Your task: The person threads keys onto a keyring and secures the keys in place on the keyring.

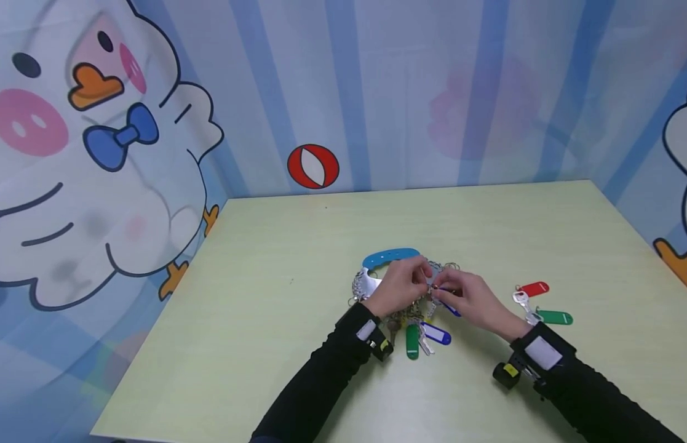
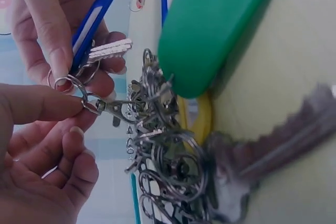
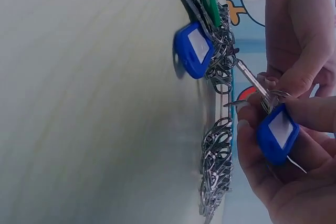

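Observation:
Above a heap of metal clasps and rings [image 2: 163, 129], my left hand [image 1: 400, 287] pinches the small ring of a swivel clasp [image 2: 113, 107] between thumb and fingertip. My right hand [image 1: 478, 299] meets it there and holds a split key ring [image 2: 73, 83] carrying a blue key tag [image 3: 278, 134] and a silver key [image 2: 110, 50]. The two rings overlap at the fingertips. In front of the hands, a green key tag [image 1: 412, 342], another blue tag [image 1: 436, 333] and keys lie by the heap.
A blue strap [image 1: 390, 256] curves behind the left hand, beside a chain [image 1: 358, 284]. Right of the right hand lie a red key tag [image 1: 534, 288], a green tag [image 1: 555, 317] and a key [image 1: 521, 299] on the pale tabletop [image 1: 254, 344]. A patterned curtain [image 1: 376, 92] rises behind.

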### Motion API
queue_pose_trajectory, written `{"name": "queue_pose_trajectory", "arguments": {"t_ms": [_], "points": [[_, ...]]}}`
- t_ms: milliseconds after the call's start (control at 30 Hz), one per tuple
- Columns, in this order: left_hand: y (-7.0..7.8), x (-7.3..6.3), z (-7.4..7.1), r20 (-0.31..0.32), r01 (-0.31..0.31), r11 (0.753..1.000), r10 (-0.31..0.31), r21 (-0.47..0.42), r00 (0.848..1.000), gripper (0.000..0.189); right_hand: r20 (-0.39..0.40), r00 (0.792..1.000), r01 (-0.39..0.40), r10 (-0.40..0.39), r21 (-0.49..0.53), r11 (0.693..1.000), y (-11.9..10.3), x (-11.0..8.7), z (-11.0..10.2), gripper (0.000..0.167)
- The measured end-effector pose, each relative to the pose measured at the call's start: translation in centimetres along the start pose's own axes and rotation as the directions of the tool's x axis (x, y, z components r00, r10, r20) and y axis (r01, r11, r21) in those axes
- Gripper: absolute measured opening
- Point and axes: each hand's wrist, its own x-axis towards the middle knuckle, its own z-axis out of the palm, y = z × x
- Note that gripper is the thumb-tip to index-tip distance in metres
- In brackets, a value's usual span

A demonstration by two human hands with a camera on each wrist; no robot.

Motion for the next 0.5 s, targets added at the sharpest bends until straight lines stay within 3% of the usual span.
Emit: {"name": "queue_pose_trajectory", "arguments": {"t_ms": [500], "points": [[0.47,-0.15,-0.10,-0.027,0.058,0.996,-0.060,-0.065,0.998,0.033,-0.044,0.999,-0.010,0.007,-0.075,0.997,-0.81,-0.19,0.05,0.010]]}}
